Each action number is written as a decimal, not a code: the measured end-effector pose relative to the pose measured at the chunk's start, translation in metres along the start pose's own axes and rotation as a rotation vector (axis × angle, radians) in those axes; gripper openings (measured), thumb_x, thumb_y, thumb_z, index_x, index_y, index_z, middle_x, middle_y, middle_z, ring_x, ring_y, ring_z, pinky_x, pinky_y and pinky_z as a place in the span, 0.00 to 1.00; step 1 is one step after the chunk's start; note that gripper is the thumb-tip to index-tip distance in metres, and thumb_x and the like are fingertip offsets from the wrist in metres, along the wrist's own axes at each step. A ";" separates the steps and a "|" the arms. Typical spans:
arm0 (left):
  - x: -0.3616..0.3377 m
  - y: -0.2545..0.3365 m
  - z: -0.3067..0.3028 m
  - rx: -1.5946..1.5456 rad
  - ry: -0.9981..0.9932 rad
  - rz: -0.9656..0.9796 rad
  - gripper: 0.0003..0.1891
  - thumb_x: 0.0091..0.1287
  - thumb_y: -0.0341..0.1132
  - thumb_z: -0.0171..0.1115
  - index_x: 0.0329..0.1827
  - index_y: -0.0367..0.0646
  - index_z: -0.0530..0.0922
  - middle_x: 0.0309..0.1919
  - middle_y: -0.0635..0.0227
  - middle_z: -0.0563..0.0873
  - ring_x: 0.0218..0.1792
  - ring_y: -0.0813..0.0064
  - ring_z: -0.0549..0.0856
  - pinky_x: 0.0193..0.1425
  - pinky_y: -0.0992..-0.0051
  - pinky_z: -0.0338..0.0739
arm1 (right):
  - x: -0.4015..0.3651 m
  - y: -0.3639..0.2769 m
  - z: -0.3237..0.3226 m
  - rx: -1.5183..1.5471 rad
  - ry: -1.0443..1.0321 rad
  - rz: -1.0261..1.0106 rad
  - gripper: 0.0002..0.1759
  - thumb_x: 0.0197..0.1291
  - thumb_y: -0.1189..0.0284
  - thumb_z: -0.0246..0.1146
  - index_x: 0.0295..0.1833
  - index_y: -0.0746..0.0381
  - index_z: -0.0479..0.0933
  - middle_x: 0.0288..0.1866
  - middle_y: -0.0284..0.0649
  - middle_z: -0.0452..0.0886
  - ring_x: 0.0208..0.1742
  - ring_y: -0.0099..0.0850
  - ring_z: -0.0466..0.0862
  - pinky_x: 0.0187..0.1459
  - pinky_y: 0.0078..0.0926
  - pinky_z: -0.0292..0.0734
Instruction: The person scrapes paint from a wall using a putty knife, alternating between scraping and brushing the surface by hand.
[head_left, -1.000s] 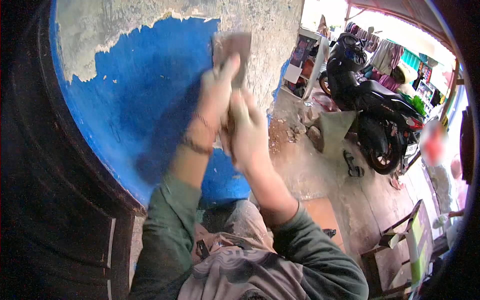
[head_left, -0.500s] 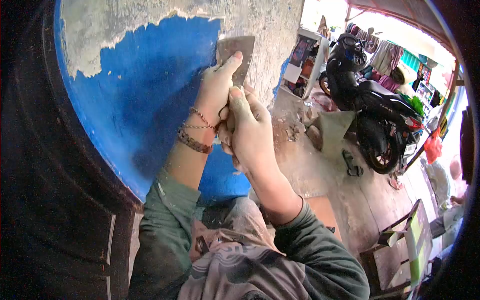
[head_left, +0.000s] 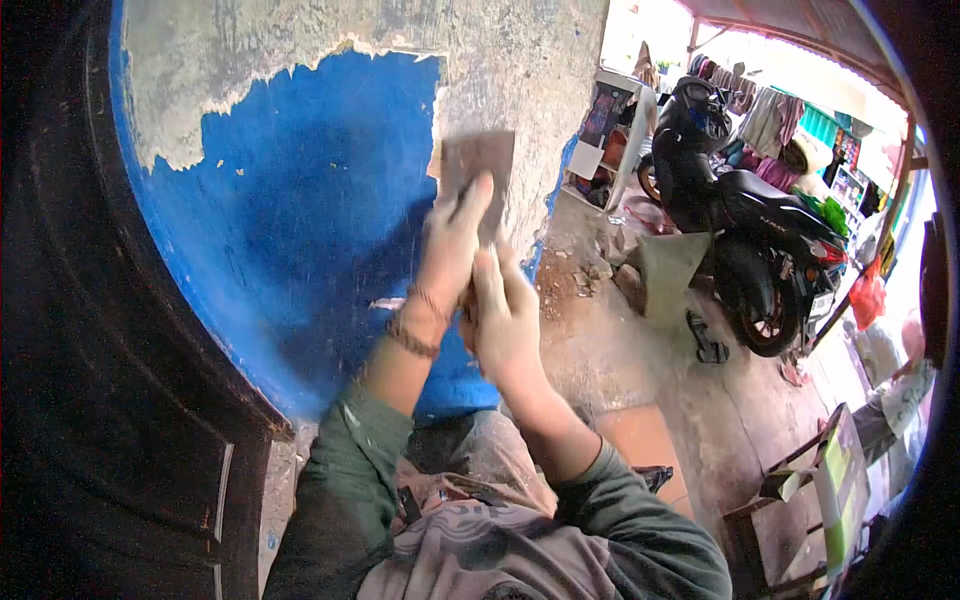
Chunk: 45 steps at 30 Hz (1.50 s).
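Observation:
Both of my hands are wrapped round one scraper point(head_left: 482, 160), whose flat metal blade points up the wall. My left hand point(head_left: 455, 240) grips it nearer the blade, with a finger stretched along the metal. Just below and to the right, my right hand point(head_left: 508, 318) closes on the handle, which the fingers hide. The blade lies at the border between blue paint point(head_left: 320, 170) and a bare, greyish scraped strip point(head_left: 545, 90). Ragged paint edges run across the top and down beside the blade. A paint flake point(head_left: 388, 303) shows left of my left wrist.
A dark door point(head_left: 130, 400) borders the wall on the left. To the right stand a black motorcycle point(head_left: 750, 210) and an open cabinet point(head_left: 610, 140). Rubble point(head_left: 600, 268), a sandal point(head_left: 706, 338) and a cardboard box point(head_left: 800, 510) lie on the dusty floor.
Both hands and the scraper have moved down the wall, leaving more of the ragged paint edge above the blade in view. The grip stays closed.

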<state>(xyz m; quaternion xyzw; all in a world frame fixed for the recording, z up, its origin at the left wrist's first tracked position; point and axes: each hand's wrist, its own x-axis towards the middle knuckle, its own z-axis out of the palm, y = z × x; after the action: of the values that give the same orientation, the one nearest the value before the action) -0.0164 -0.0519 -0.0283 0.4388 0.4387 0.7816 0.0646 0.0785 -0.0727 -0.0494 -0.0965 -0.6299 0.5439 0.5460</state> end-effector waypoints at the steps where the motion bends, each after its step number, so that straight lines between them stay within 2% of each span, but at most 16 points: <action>1: -0.001 0.002 0.001 -0.035 -0.021 -0.027 0.24 0.69 0.48 0.59 0.52 0.32 0.78 0.48 0.65 0.82 0.50 0.80 0.77 0.55 0.77 0.71 | -0.006 0.003 -0.001 0.000 0.017 -0.027 0.18 0.73 0.64 0.50 0.57 0.67 0.72 0.32 0.36 0.72 0.29 0.21 0.68 0.29 0.19 0.60; 2: -0.003 0.005 0.001 -0.068 -0.043 -0.064 0.24 0.69 0.47 0.59 0.55 0.32 0.77 0.50 0.64 0.82 0.53 0.79 0.76 0.59 0.77 0.70 | -0.010 0.005 -0.001 -0.002 0.039 -0.045 0.16 0.73 0.62 0.50 0.54 0.62 0.73 0.21 0.26 0.68 0.14 0.13 0.64 0.14 0.14 0.56; 4: 0.020 0.027 0.005 -0.237 -0.099 0.006 0.22 0.69 0.47 0.60 0.51 0.34 0.79 0.45 0.65 0.83 0.47 0.80 0.79 0.51 0.78 0.74 | 0.012 -0.008 0.002 -0.015 0.016 -0.019 0.15 0.73 0.61 0.51 0.47 0.62 0.74 0.21 0.27 0.69 0.13 0.14 0.64 0.13 0.15 0.56; 6: 0.021 0.057 0.005 -0.303 -0.093 -0.330 0.17 0.69 0.47 0.60 0.40 0.39 0.81 0.30 0.76 0.80 0.32 0.85 0.77 0.32 0.82 0.72 | 0.021 -0.017 0.002 -0.087 0.012 0.047 0.16 0.73 0.60 0.51 0.41 0.62 0.73 0.20 0.28 0.70 0.13 0.14 0.64 0.13 0.15 0.56; 8: 0.020 0.043 0.006 -0.293 -0.074 -0.210 0.16 0.69 0.46 0.60 0.45 0.40 0.80 0.32 0.71 0.83 0.29 0.81 0.80 0.33 0.79 0.75 | 0.019 -0.010 0.000 -0.081 -0.050 0.117 0.21 0.72 0.65 0.51 0.56 0.74 0.71 0.33 0.47 0.79 0.35 0.27 0.77 0.39 0.29 0.72; 17: 0.039 0.050 0.004 -0.241 -0.134 -0.199 0.22 0.67 0.51 0.61 0.39 0.35 0.81 0.31 0.71 0.81 0.28 0.81 0.77 0.32 0.77 0.74 | 0.035 -0.022 0.008 -0.215 0.000 0.103 0.23 0.71 0.67 0.52 0.61 0.75 0.70 0.57 0.61 0.77 0.58 0.40 0.79 0.58 0.32 0.70; 19: 0.022 0.051 0.010 -0.295 -0.086 -0.145 0.21 0.68 0.49 0.61 0.39 0.35 0.81 0.32 0.71 0.82 0.29 0.82 0.77 0.33 0.78 0.74 | 0.024 -0.004 0.005 -0.138 0.070 -0.071 0.16 0.73 0.62 0.51 0.49 0.65 0.76 0.23 0.29 0.72 0.15 0.15 0.66 0.15 0.16 0.58; 20: 0.018 0.036 0.014 -0.252 -0.017 -0.065 0.20 0.68 0.48 0.61 0.39 0.35 0.82 0.33 0.71 0.82 0.29 0.84 0.77 0.33 0.79 0.74 | 0.020 -0.008 0.005 -0.135 0.072 -0.079 0.16 0.73 0.62 0.51 0.49 0.65 0.76 0.23 0.29 0.72 0.15 0.15 0.66 0.15 0.16 0.58; 22: 0.026 0.018 0.014 -0.125 0.035 0.097 0.20 0.68 0.48 0.61 0.36 0.36 0.81 0.30 0.72 0.81 0.29 0.85 0.77 0.33 0.80 0.74 | 0.012 -0.019 0.003 0.068 0.017 0.097 0.25 0.71 0.67 0.51 0.63 0.76 0.67 0.57 0.61 0.77 0.59 0.41 0.78 0.59 0.31 0.70; 23: 0.040 0.027 0.008 -0.139 -0.071 -0.002 0.19 0.68 0.49 0.61 0.40 0.37 0.81 0.33 0.72 0.81 0.31 0.84 0.77 0.35 0.80 0.74 | 0.025 -0.016 0.006 -0.073 0.041 -0.100 0.25 0.71 0.67 0.50 0.63 0.77 0.67 0.54 0.59 0.78 0.56 0.39 0.80 0.58 0.30 0.71; 24: 0.052 0.043 0.002 -0.152 -0.179 -0.110 0.20 0.68 0.49 0.60 0.45 0.38 0.81 0.36 0.73 0.81 0.34 0.82 0.78 0.38 0.80 0.74 | 0.058 0.017 0.010 -0.270 0.141 -0.433 0.22 0.73 0.62 0.51 0.61 0.67 0.72 0.23 0.28 0.72 0.16 0.15 0.65 0.16 0.16 0.59; 26: 0.051 0.081 0.008 -0.215 -0.126 -0.136 0.19 0.68 0.51 0.59 0.35 0.43 0.81 0.30 0.73 0.81 0.27 0.81 0.77 0.31 0.77 0.73 | 0.055 -0.044 0.014 -0.056 -0.082 0.005 0.22 0.72 0.61 0.50 0.60 0.68 0.72 0.22 0.28 0.71 0.16 0.15 0.65 0.16 0.17 0.59; 32: 0.008 0.041 0.012 -0.246 -0.068 -0.037 0.27 0.69 0.49 0.60 0.59 0.32 0.75 0.53 0.64 0.79 0.53 0.78 0.75 0.59 0.77 0.69 | 0.017 0.011 -0.003 -0.174 0.056 -0.035 0.17 0.73 0.60 0.51 0.50 0.62 0.75 0.20 0.27 0.70 0.15 0.14 0.66 0.15 0.15 0.59; 36: 0.044 0.055 0.009 -0.274 -0.159 -0.167 0.19 0.68 0.49 0.60 0.43 0.38 0.81 0.35 0.71 0.82 0.34 0.80 0.79 0.39 0.80 0.75 | 0.049 -0.014 0.003 -0.234 0.041 -0.144 0.17 0.73 0.59 0.50 0.48 0.62 0.75 0.21 0.28 0.70 0.14 0.15 0.66 0.13 0.16 0.57; 37: 0.046 0.070 0.012 -0.215 -0.098 -0.172 0.22 0.67 0.50 0.62 0.41 0.35 0.81 0.32 0.71 0.81 0.31 0.82 0.75 0.34 0.78 0.73 | 0.048 -0.044 0.006 -0.063 -0.056 0.080 0.17 0.73 0.58 0.50 0.48 0.61 0.75 0.22 0.28 0.71 0.13 0.15 0.65 0.12 0.16 0.57; 45: 0.042 0.041 0.008 -0.222 -0.111 -0.085 0.20 0.68 0.49 0.60 0.47 0.39 0.80 0.38 0.71 0.82 0.38 0.82 0.79 0.42 0.79 0.75 | 0.042 -0.020 0.009 0.005 -0.014 -0.075 0.16 0.72 0.58 0.51 0.47 0.60 0.74 0.21 0.27 0.69 0.12 0.16 0.65 0.12 0.16 0.57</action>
<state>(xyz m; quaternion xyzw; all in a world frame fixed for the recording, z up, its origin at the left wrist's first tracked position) -0.0243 -0.0515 0.0300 0.4524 0.3634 0.7965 0.1698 0.0641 -0.0557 -0.0072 -0.0678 -0.6354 0.5254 0.5619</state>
